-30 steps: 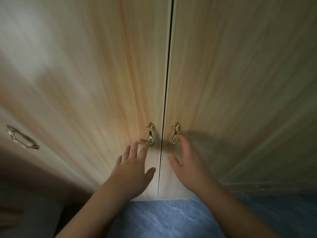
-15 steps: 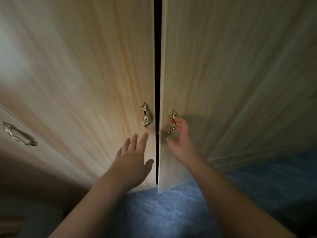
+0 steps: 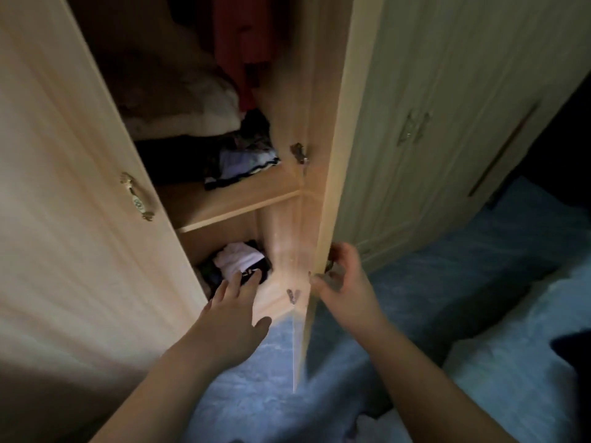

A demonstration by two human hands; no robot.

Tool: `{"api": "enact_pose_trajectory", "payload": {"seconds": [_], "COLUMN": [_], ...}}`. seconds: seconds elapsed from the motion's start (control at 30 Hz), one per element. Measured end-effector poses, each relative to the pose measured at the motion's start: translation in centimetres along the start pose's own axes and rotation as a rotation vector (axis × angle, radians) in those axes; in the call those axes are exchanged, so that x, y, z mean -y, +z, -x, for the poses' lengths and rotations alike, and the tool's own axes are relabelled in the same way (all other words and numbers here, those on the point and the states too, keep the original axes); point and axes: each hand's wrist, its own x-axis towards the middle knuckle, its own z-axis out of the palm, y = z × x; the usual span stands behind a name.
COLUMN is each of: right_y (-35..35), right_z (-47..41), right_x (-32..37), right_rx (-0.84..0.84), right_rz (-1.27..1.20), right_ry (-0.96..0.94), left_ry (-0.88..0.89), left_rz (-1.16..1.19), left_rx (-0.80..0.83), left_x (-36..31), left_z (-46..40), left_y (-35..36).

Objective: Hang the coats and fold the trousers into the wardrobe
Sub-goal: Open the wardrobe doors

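The light wooden wardrobe's right door (image 3: 323, 174) stands swung out edge-on toward me. My right hand (image 3: 343, 279) grips that door's handle, fingers curled round it on the far side. My left hand (image 3: 233, 314) is spread with straight fingers in front of the lower compartment, touching nothing I can make out. The left door (image 3: 73, 203) is still across the opening, its brass handle (image 3: 138, 197) in view. Inside, a red garment (image 3: 243, 49) hangs at the top, folded clothes (image 3: 243, 158) lie on the shelf (image 3: 230, 199), and more clothes (image 3: 238, 260) fill the lower compartment.
A bed with a blue cover (image 3: 415, 314) lies below and to the right of the wardrobe. A second pale cupboard door (image 3: 431, 129) stands to the right of the open door. A dark item (image 3: 572, 346) lies at the right edge on the bed.
The right door has swung wide open under my right hand, showing the shelves and clothes inside. My left hand has stayed low and open, now in front of the lower compartment.
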Motion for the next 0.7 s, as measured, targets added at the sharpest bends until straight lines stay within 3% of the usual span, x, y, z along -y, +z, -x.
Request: {"api": "enact_pose_trajectory", "payload": {"seconds": [0.3,0.53,0.7], "right_y": [-13.2,-12.8,-9.6], "right_z": [0.6,5.3,7.1], "right_x": [-3.2,-3.1,0.3], "right_rx": [-0.270,-0.058,0.233], "right_rz": [0.087,0.354,0.479], "right_ry": [0.123,0.090,0.049], "left_ry": [0.052,0.100,0.090], "left_rz": [-0.017,-0.028,-0.005], "left_rx": [-0.030,-0.026,-0.040], "left_x": [-6.2,-10.0,-10.2], "left_z": [0.4,0.4,0.2], "left_y": [2.0,2.2,1.3]}}
